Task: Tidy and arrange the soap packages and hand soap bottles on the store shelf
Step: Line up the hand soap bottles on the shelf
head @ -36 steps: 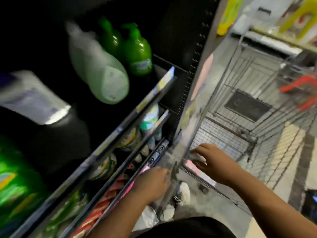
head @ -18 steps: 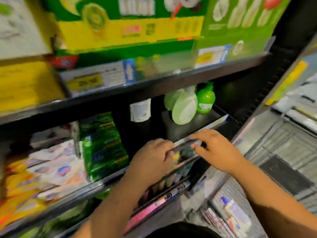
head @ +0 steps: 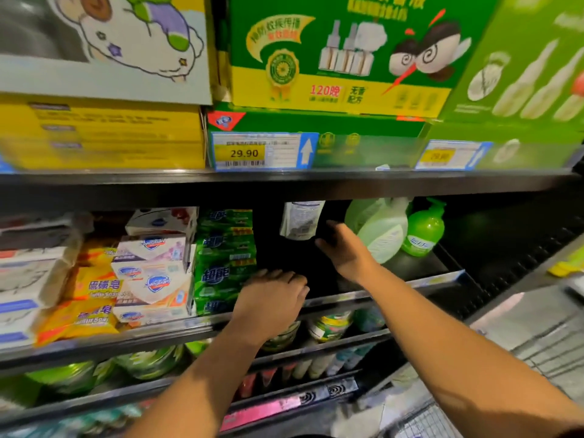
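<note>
Right hand (head: 345, 251), fingers spread and empty, sits just left of the leaning pale bottle (head: 386, 236), nearer than left hand (head: 272, 300), whose fingers curl beside green soap packs (head: 224, 263), grip unclear.

- Top boxes (head: 331, 58) bright, lit from above and in front; price tag (head: 249, 152) readable.
- Bay past right hand (head: 344, 251) fingertips near black, back wall lost in shadow.
- Small glare spot on green bottle (head: 423, 230), right of those fingertips.
- Packs (head: 88, 320) left of left hand (head: 271, 300) fingers smeared by blur, worse toward frame edge.
- Wide-angle distortion: shelf edges (head: 316, 184) fan out, right side stretched.
- Shelves below both hands dim, soft.
</note>
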Motion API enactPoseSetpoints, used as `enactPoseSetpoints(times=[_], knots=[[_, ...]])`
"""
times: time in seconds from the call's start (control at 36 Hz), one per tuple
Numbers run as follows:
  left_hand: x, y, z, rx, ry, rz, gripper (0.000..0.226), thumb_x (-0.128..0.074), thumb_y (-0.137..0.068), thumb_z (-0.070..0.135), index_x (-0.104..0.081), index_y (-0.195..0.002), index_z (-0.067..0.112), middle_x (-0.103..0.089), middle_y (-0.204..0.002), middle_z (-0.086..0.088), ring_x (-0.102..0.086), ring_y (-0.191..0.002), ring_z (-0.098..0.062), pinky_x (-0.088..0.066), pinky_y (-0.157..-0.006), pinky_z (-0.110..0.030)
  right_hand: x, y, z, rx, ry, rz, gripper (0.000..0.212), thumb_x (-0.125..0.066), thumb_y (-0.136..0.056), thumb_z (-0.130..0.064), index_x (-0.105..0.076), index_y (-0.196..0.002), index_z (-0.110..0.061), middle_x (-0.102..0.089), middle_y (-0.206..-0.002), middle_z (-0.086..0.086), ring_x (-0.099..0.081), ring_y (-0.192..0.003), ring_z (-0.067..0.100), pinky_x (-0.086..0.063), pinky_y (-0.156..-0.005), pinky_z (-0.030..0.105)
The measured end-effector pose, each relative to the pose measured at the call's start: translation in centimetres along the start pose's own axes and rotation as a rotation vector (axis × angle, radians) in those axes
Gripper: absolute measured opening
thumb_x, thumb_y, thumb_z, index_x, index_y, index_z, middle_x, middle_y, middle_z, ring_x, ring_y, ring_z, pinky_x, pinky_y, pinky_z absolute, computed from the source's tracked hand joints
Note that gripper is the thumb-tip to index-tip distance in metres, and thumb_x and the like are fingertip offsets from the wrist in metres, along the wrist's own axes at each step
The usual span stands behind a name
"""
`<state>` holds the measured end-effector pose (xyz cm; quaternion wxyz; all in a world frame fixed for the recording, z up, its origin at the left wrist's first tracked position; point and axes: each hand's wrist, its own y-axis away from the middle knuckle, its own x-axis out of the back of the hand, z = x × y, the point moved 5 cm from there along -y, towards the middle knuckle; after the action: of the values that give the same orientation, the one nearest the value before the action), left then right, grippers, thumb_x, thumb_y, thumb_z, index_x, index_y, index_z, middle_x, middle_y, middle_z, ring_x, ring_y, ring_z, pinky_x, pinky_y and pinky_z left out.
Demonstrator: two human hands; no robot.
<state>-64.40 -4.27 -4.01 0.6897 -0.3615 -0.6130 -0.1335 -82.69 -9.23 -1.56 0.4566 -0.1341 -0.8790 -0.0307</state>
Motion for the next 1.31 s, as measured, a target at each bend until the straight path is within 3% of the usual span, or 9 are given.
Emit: enactPoseSetpoints(times=[0.11,0.19,0.31,0.47,0.67,0.94,1.06,1.17,1.31], knots=[[-0.2,-0.2,0.1,0.002,-0.019,0.000,0.035,-0.040,-0.097,0.041,-0.070,-0.086,0.026,-0.071,-0.074,0.006,-0.066,-0.070,-0.018,-0.049,-0.069,-0.031,-1.6,-3.2,0.9,-0.046,-0.240,-0.001,0.079,-0.077,-0.085,-0.026,-0.035,-0.148,-0.005,-0.056,-0.140,0.012,-0.055,-0.126,0.026,-0.045,-0.104,0.038],[-0.4,-0.3,0.2,0.004,-0.045,0.053,0.034,-0.042,-0.096,0.040,-0.069,-0.081,0.024,-0.069,-0.069,0.004,-0.065,-0.064,-0.020,-0.047,-0.066,-0.030,-1.4,-4.2,-0.4,-0.056,-0.414,0.056,0.075,-0.079,-0.080,-0.011,-0.038,-0.143,-0.007,-0.062,-0.124,0.004,-0.059,-0.110,0.020,-0.045,-0.091,0.028],[-0.5,-0.4,0.1,0.008,-0.062,0.113,0.031,-0.047,-0.095,0.039,-0.064,-0.075,0.023,-0.065,-0.063,0.002,-0.064,-0.060,-0.022,-0.046,-0.062,-0.029,-1.9,-5.4,-1.3,-0.045,-0.520,0.088,0.062,-0.083,-0.076,-0.006,-0.046,-0.125,-0.001,-0.062,-0.108,0.004,-0.060,-0.100,0.018,-0.050,-0.090,0.034],[0.1,-0.6,0.3,0.003,-0.055,0.146,0.030,-0.047,-0.093,0.037,-0.060,-0.070,0.022,-0.064,-0.060,0.001,-0.064,-0.057,-0.022,-0.046,-0.059,-0.028,-4.2,-8.4,1.5,-0.067,-0.484,0.067,0.094,-0.083,-0.036,-0.064,-0.059,-0.114,-0.017,-0.068,-0.115,0.009,-0.065,-0.108,0.027,-0.056,-0.089,0.043],[-0.1,-0.6,0.3,-0.006,-0.056,0.089,0.034,-0.041,-0.093,0.038,-0.063,-0.073,0.023,-0.068,-0.067,0.004,-0.064,-0.060,-0.020,-0.043,-0.060,-0.027,-2.3,-4.2,0.5,-0.075,-0.554,0.093,0.070,-0.094,-0.061,-0.029,-0.062,-0.122,-0.017,-0.071,-0.113,0.001,-0.067,-0.105,0.018,-0.055,-0.090,0.036],[-0.4,-0.4,0.3,0.006,-0.092,0.014,0.039,-0.032,-0.098,0.041,-0.063,-0.079,0.026,-0.069,-0.070,0.008,-0.065,-0.062,-0.018,-0.044,-0.063,-0.028,0.2,1.0,3.0,-0.118,-0.525,0.033,0.072,-0.096,-0.058,-0.026,-0.062,-0.122,-0.018,-0.072,-0.109,-0.003,-0.068,-0.100,0.017,-0.054,-0.086,0.034],[-0.1,-0.5,0.6,0.030,-0.070,-0.072,0.045,-0.022,-0.101,0.048,-0.061,-0.107,0.029,-0.073,-0.092,0.007,-0.069,-0.085,-0.017,-0.045,-0.077,-0.031,2.4,4.5,2.5,-0.076,-0.648,0.014,0.066,-0.093,-0.059,-0.024,-0.063,-0.118,-0.023,-0.074,-0.105,-0.007,-0.070,-0.095,0.007,-0.057,-0.086,0.030],[0.4,-0.4,0.3,0.075,0.100,-0.143,0.049,-0.026,-0.102,0.057,-0.043,-0.140,0.033,-0.065,-0.128,0.009,-0.058,-0.119,-0.016,-0.038,-0.098,-0.032,5.6,8.2,1.3,-0.003,-0.750,0.056,0.057,-0.090,-0.070,-0.012,-0.064,-0.118,-0.026,-0.075,-0.104,-0.007,-0.071,-0.096,0.010,-0.057,-0.079,0.027],[4.9,0.5,-0.1,0.162,0.626,0.193,0.041,-0.042,-0.097,0.047,-0.066,-0.121,0.025,-0.061,-0.114,0.020,-0.055,-0.111,-0.001,-0.032,-0.091,-0.006,6.5,11.8,1.2,-0.045,-1.008,0.036,0.051,-0.079,-0.071,-0.019,-0.064,-0.121,-0.016,-0.075,-0.110,0.006,-0.071,-0.103,0.028,-0.056,-0.090,0.049]])
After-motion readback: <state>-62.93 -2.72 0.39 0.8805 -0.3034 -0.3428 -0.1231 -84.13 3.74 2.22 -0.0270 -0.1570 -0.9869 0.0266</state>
